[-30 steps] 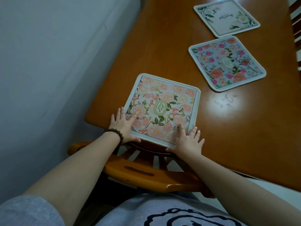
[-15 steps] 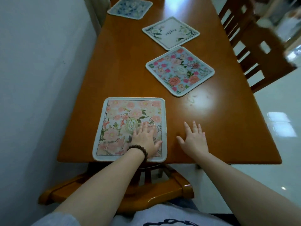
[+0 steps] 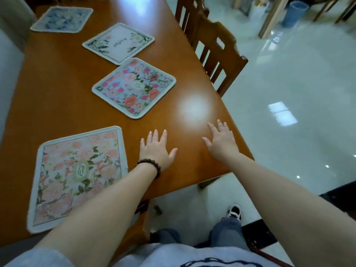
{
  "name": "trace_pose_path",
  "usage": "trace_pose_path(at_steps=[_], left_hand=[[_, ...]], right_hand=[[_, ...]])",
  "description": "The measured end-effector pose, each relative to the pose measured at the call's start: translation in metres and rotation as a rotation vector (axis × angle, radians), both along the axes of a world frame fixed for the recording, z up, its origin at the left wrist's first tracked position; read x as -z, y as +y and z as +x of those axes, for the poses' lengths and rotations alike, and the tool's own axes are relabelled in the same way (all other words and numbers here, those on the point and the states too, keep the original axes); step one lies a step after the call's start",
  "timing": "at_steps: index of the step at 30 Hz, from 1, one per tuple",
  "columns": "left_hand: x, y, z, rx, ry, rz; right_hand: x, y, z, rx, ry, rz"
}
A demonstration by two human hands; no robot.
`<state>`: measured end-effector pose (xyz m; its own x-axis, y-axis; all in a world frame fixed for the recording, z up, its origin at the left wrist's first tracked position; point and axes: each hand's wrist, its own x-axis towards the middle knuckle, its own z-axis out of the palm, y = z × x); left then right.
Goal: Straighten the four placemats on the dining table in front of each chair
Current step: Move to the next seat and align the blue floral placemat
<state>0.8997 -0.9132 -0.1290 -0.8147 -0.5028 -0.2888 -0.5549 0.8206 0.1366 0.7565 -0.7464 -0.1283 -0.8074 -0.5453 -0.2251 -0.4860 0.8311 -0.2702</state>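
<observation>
Presently, both hands lay spread flat on the table (image 3: 57, 105); the left hand (image 3: 157, 151) rested just right of the pink placemat (image 3: 77, 176) at the near edge, the right hand (image 3: 221, 140) by the right edge.

A line of dark cursive script is seen across the middle of the white placemat (image 3: 118, 43), too blurred to be read. Gold lettering is carried in an oval emblem on the pink floral placemat (image 3: 77, 176), equally illegible.

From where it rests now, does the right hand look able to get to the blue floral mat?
Probably yes. The right hand lies flat and empty on bare table, and nothing stands between it and the blue floral mat ahead to its left; a forward reach should do.
</observation>
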Motion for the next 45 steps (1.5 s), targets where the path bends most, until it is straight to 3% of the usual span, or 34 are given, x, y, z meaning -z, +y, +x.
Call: trace_pose_path(at_steps=[14, 21, 33, 45], left_hand=[[-0.027, 0.145, -0.211, -0.415, 0.051, 0.012], [-0.049, 0.155, -0.269, -0.528, 0.079, -0.035], [-0.026, 0.105, -0.359, -0.665, 0.112, -0.125], [-0.014, 0.021, -0.443, -0.978, 0.158, -0.100]], right_hand=[[-0.022, 0.100, -0.246, -0.326, 0.017, -0.013], [-0.047, 0.098, -0.320, -0.407, 0.020, -0.126], [-0.058, 0.026, -0.433, -0.522, 0.082, -0.292], [-0.078, -0.137, -0.518, -0.878, 0.117, -0.206]])
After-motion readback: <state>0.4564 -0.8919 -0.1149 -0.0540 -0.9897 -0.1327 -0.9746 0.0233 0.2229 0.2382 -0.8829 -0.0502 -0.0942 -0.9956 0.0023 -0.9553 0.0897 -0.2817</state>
